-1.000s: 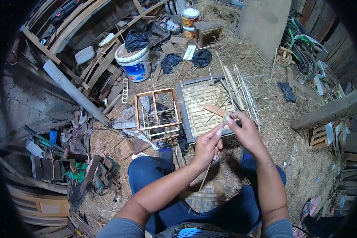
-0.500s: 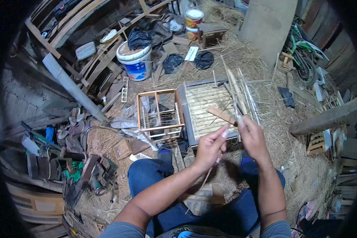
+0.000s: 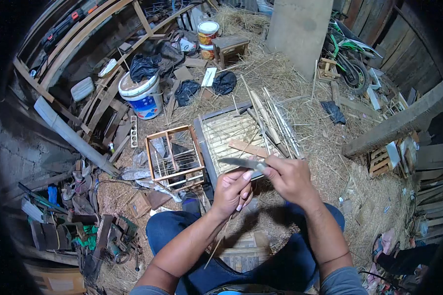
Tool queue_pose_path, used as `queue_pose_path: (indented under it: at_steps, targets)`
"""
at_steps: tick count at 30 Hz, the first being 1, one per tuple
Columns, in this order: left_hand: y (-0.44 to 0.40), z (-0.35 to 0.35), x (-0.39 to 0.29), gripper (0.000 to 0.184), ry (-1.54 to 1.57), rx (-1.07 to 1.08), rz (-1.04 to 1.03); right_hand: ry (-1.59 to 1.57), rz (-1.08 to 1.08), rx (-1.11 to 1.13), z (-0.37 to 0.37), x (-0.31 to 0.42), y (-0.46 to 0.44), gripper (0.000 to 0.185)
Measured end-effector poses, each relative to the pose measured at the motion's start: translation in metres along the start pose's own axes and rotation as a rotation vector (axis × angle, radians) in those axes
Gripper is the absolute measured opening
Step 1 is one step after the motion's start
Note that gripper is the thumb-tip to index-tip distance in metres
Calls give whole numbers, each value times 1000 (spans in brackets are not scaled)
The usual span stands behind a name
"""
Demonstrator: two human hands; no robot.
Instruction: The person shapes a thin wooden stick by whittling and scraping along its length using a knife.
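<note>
My right hand (image 3: 286, 179) is closed round the handle of a knife (image 3: 237, 162), whose blade points left. Close beside it, my left hand (image 3: 232, 192) pinches a thin strip (image 3: 216, 250) that hangs down toward my lap. The knife lies just above the fingers of my left hand. Beyond my hands is a slatted panel (image 3: 221, 129) with a dark edge, carrying a flat piece of wood (image 3: 247, 148) and a bundle of sticks (image 3: 265, 114). A small wooden frame (image 3: 151, 160) with thin rods stands left of the panel.
A white and blue bucket (image 3: 145, 101) stands at upper left, near black plastic bags (image 3: 225, 82). A small stool (image 3: 230, 44) is farther back. Thick wooden beam (image 3: 403, 123) at right, motorcycle (image 3: 352, 64) behind it. Tools (image 3: 118, 246) lie at lower left. A person's foot (image 3: 378, 247) shows at lower right.
The view has shifted, so the surroundings appear farther left. The knife blade has turned sideways to point left, and my right hand has come closer to my left hand.
</note>
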State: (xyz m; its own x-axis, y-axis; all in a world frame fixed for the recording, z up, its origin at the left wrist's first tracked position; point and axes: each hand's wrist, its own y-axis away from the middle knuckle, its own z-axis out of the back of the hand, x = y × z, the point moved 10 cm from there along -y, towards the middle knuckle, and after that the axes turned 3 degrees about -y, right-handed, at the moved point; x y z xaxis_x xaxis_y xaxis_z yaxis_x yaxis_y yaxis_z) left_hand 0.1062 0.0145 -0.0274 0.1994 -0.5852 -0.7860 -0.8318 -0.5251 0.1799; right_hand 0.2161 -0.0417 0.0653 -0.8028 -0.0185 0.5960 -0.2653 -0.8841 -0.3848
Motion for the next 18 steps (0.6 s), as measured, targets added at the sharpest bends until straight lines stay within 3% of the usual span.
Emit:
queue_pose_path:
  at_steps: [6, 18]
  targets:
    - [-6, 1, 6, 25, 108, 10, 19, 17, -31, 25, 9, -4, -6, 18]
    - [-9, 1, 13, 33, 218, -1, 87, 129, -93, 17, 12, -35, -2, 22]
